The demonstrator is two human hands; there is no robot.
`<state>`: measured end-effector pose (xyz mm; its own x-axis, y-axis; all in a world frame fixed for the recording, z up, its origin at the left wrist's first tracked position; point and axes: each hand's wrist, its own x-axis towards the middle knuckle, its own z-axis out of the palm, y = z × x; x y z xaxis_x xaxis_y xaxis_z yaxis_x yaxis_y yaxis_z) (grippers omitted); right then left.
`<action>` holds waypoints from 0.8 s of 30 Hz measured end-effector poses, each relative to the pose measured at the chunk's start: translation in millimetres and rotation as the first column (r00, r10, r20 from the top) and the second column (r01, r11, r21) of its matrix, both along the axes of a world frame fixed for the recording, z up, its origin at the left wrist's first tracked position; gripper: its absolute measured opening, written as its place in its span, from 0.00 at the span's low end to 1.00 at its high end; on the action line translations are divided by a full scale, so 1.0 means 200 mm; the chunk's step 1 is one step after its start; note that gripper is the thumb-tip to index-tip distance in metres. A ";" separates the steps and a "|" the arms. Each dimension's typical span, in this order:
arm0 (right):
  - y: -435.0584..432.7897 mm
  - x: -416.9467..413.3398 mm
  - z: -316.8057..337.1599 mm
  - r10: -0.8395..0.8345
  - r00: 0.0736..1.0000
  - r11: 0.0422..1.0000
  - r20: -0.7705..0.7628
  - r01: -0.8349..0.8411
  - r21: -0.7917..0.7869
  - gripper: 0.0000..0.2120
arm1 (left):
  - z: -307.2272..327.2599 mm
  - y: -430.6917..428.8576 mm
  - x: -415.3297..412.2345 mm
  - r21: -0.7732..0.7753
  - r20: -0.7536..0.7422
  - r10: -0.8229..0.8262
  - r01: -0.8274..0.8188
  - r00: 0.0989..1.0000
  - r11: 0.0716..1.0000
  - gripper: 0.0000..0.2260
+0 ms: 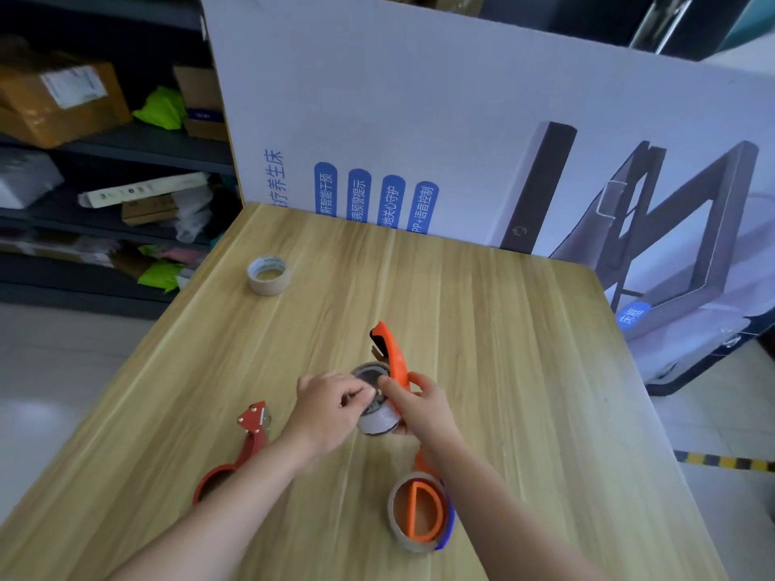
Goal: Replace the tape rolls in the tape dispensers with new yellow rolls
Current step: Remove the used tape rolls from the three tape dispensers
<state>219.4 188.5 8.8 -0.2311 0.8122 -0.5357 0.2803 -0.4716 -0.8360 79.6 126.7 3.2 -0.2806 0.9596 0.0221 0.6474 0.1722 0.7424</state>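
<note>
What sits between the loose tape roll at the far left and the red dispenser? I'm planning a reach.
Only bare wooden tabletop between tape roll and red dispenser, per the head view.

Both hands cover much of the orange dispenser (394, 362) and its roll (377, 421). At seven o'clock, the left forearm hides part of the red dispenser (251, 438).

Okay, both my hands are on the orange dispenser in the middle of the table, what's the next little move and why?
Probably keep working the spent roll off the orange dispenser: your left hand is pinching at its hub while your right hand steadies the body. It seems not yet free, and the loose tape roll at the table's far left can't go on until it is.
</note>
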 end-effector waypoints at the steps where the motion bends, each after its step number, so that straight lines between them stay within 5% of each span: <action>1: 0.01 0.00 0.02 0.000 1.000 1.000 -0.012 0.000 0.007 0.28 | 0.01 0.00 -0.01 -0.069 0.073 -0.021 0.026 0.997 0.997 0.12; 7: 0.03 -0.04 0.11 0.016 0.996 1.000 -0.083 -0.014 0.021 0.25 | 0.09 0.06 -0.10 -0.123 0.638 0.054 0.033 0.768 0.992 0.07; 13: 0.06 -0.09 0.22 0.121 0.942 0.991 -0.314 -0.131 -0.011 0.07 | 0.19 0.11 -0.18 -0.161 0.752 0.203 -0.125 0.626 0.979 0.09; 24: 0.07 -0.21 0.36 0.186 0.917 0.982 -0.354 -0.178 0.056 0.06 | 0.30 0.09 -0.29 -0.079 0.857 0.097 -0.056 0.505 0.995 0.04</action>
